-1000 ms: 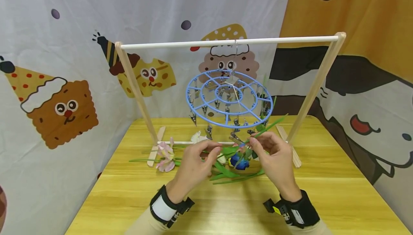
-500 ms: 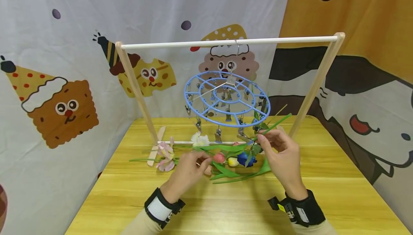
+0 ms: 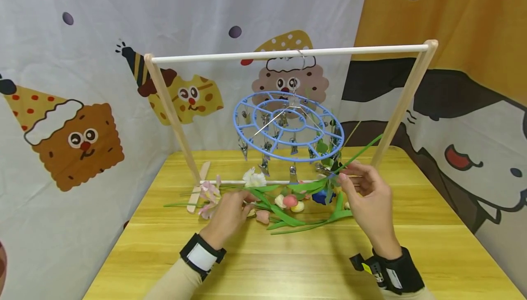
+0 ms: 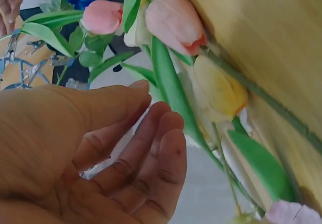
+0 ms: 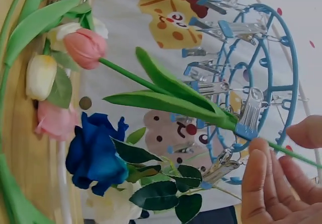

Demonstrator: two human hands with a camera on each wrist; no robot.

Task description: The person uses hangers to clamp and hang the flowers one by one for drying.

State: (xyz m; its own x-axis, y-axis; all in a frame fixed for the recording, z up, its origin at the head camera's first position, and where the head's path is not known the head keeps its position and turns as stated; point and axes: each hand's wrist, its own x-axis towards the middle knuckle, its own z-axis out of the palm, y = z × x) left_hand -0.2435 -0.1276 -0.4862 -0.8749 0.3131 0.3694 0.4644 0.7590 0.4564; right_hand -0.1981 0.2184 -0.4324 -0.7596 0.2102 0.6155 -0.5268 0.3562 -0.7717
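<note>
A pink tulip [image 5: 85,49] hangs flower-down, its green stem caught in a metal clip [image 5: 250,110] of the round blue hanger [image 3: 289,158]. My right hand [image 3: 370,199] is beside that clip, thumb and fingers apart on either side of the stem [image 5: 297,157]. Near it a blue rose [image 5: 95,153] hangs from another clip. My left hand [image 3: 228,215] is low over the artificial flowers on the table, fingers loosely bent and holding nothing. A pale pink tulip [image 4: 173,22] and a yellow tulip [image 4: 219,89] lie just beyond its fingertips.
A wooden frame with a white top bar [image 3: 222,56] carries the hanger and its several clips. A white flower [image 3: 254,179] and a light pink flower [image 3: 210,192] lie left on the wooden table [image 3: 263,263]. A printed curtain [image 3: 164,12] stands behind.
My left hand has moved left and down, away from the clip, to the flowers on the table. My right hand has shifted right. The hanger has swung and turned slightly.
</note>
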